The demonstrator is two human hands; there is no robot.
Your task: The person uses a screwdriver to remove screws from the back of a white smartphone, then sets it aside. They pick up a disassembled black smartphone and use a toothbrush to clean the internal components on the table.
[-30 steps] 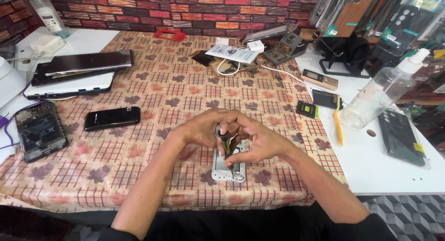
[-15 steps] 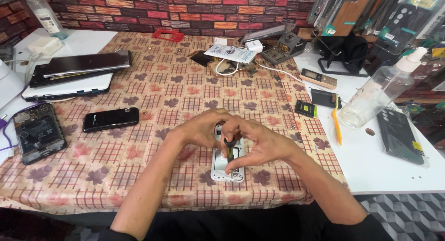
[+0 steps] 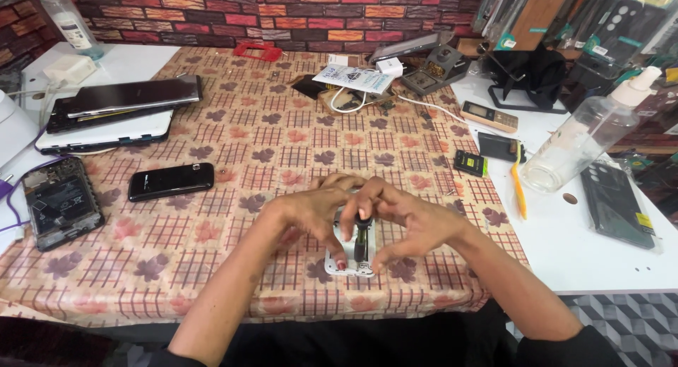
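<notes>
1. The phone frame [image 3: 347, 262] under the fingers [image 3: 337, 250] looks like white, smooth plastic.
2. The tool [image 3: 361, 240] between the fingertips has a dark matt handle.
3. The tablecloth [image 3: 282, 148] beneath the fingers is patterned, slightly shiny cloth.
4. The black phone [image 3: 171, 181], well left of the fingers, is glossy.

Both bare forearms reached forward and converged — the left hand [image 3: 314, 213] and right hand [image 3: 409, 222] met, fingers curled, fingertips nearly touching.
</notes>
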